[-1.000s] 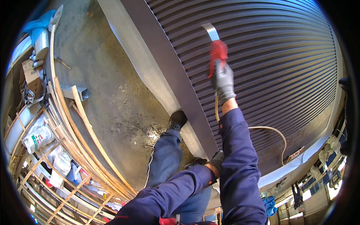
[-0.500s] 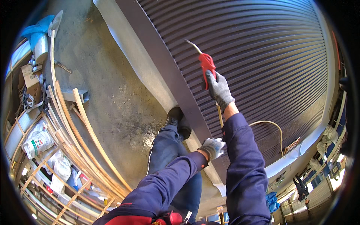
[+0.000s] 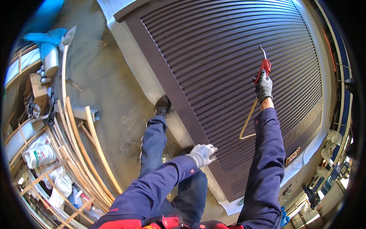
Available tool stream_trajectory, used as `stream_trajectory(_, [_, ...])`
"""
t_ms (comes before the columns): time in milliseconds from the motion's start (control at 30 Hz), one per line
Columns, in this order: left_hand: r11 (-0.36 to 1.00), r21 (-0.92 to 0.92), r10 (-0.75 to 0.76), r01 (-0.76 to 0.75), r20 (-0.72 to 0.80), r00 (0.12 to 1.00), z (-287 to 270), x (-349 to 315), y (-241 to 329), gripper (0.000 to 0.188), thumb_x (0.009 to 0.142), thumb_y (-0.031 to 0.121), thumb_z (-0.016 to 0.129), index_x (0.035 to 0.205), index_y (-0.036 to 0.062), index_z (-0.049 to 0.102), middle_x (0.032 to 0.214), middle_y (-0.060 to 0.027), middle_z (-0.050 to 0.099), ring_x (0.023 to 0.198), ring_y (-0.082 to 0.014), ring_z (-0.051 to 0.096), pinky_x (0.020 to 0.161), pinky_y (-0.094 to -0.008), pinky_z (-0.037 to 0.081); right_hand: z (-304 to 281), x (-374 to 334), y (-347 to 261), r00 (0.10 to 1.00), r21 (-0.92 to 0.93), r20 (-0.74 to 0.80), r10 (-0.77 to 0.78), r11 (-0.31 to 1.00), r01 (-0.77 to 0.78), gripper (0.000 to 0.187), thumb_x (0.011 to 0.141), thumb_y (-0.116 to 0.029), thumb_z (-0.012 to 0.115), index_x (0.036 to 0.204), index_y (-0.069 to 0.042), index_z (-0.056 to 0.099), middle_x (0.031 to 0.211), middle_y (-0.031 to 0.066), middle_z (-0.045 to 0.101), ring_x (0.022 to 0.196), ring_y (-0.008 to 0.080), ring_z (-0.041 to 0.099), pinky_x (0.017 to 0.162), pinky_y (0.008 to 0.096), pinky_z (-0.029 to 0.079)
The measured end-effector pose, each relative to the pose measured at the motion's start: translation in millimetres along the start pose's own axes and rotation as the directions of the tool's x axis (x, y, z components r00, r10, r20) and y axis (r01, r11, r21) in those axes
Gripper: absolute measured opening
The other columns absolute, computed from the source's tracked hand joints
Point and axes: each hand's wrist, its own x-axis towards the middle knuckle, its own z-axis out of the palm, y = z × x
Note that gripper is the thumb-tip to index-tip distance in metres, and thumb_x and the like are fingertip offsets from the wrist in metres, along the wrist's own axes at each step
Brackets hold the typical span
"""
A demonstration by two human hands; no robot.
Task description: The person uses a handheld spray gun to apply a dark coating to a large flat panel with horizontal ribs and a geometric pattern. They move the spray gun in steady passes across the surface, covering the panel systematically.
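Observation:
My right hand (image 3: 264,87), in a grey work glove, is wrapped round a red air blow gun (image 3: 265,66). The gun's thin bent nozzle (image 3: 262,50) points away from me over a dark brown ribbed panel (image 3: 228,76). A yellowish air hose (image 3: 248,119) runs down from the gun and loops back under my right forearm. My left hand (image 3: 203,155), also gloved, is at the panel's near left border (image 3: 183,103) with its fingers stretched out and holding nothing. Whether its fingertips touch the border I cannot tell.
Pale sheeting (image 3: 133,57) lies beneath the panel and shows along its sides. Long wooden strips (image 3: 82,152) lean at the left, beside a white sack (image 3: 40,155) and a cardboard box (image 3: 38,89). My shoe (image 3: 163,106) stands by the panel's left edge.
My right hand has carried the blow gun rightward over the panel. My left hand has shifted slightly left, its fingers still by the border. The view has moved, and my legs are farther apart.

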Motion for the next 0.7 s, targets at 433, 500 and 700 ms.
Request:
stream_trajectory(433, [0.987, 0.124, 0.076, -0.106, 0.226, 0.971, -42, 71, -33, 0.038, 0.086, 0.038, 0.067, 0.114, 0.0124, 0.063, 0.107, -0.0084, 0.064, 0.096, -0.0276, 0.067, 0.078, -0.0452, 0.051, 279, -3, 4, 0.824, -0.262, 0.557, -0.101, 0.92, 0.29, 0.042, 0.098, -0.043, 0.057, 0.097, -0.003, 0.067, 0.081, 0.0196, 0.069, 0.079, 0.0367, 0.068, 0.073, 0.0444, 0.05])
stream_trajectory(500, [0.989, 0.115, 0.058, -0.089, 0.251, 0.966, -47, 78, -34, 0.035, 0.086, 0.036, 0.068, 0.112, 0.013, 0.064, 0.109, -0.0074, 0.065, 0.099, -0.0278, 0.067, 0.079, -0.046, 0.052, 293, -34, -2, 0.774, -0.303, 0.615, -0.149, 0.862, 0.406, 0.039, 0.098, -0.041, 0.06, 0.103, -0.003, 0.068, 0.071, 0.0077, 0.065, 0.064, 0.017, 0.062, 0.065, 0.0328, 0.049])
stream_trajectory(700, [0.996, 0.039, 0.069, -0.076, 0.15, 0.986, -53, 85, -32, 0.037, 0.084, 0.035, 0.07, 0.112, 0.012, 0.062, 0.106, -0.0077, 0.063, 0.095, -0.0267, 0.068, 0.078, -0.0453, 0.051, 254, 23, -57, 0.856, -0.105, 0.485, -0.179, 0.96, 0.26, 0.033, 0.096, -0.038, 0.064, 0.096, -0.006, 0.068, 0.074, 0.0089, 0.066, 0.068, 0.0185, 0.063, 0.064, 0.0357, 0.05])
